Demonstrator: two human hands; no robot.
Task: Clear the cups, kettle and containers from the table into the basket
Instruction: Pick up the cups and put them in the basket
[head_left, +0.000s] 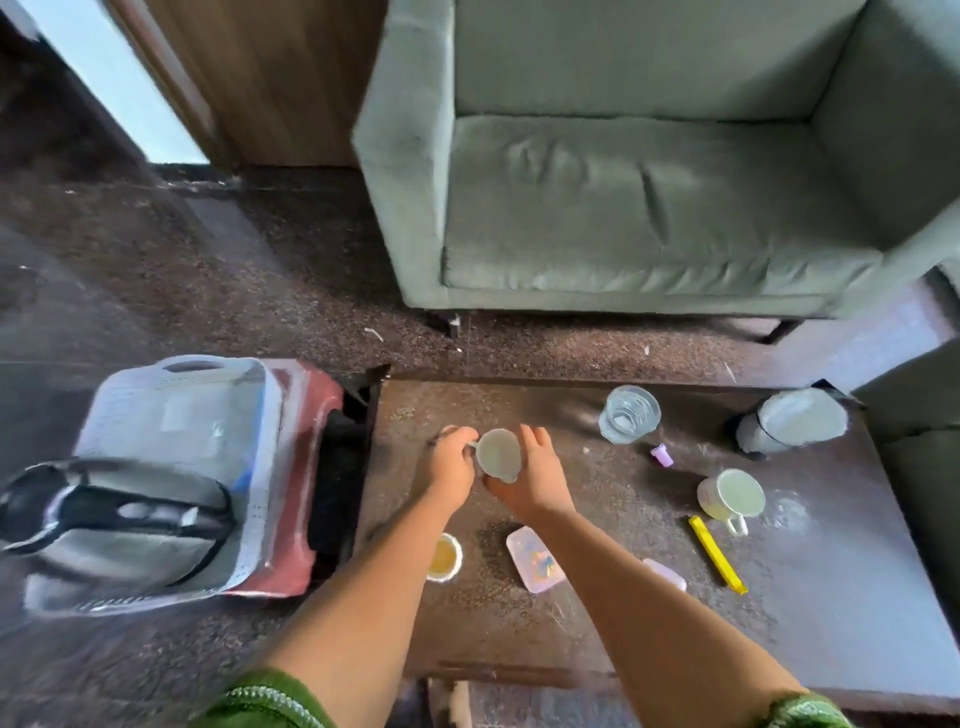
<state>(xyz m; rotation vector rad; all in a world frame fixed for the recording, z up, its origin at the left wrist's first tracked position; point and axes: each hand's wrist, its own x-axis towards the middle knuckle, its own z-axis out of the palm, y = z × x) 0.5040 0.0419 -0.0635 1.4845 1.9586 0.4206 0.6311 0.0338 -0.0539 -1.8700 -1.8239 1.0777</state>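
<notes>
Both my hands hold a small white jug-like cup (496, 453) over the dark table (810, 613). My left hand (453, 462) pinches its handle on the left side. My right hand (535, 475) cups its right side and base. To the left, on the floor, a white basket (260, 415) holds a steel kettle (111, 525) with a black handle. On the table stand a clear glass (628, 414), a white mug (731, 496), a lidded white container (795, 420), a small cup of yellow liquid (445, 558) and a pink container (535, 566).
A red stool (306, 519) sits under the basket. A yellow clip (717, 553), a small purple cap (661, 455) and a pink lid (666, 572) lie on the table. A grey-green armchair (649, 197) stands beyond the table, and another seat (919, 457) at the right edge.
</notes>
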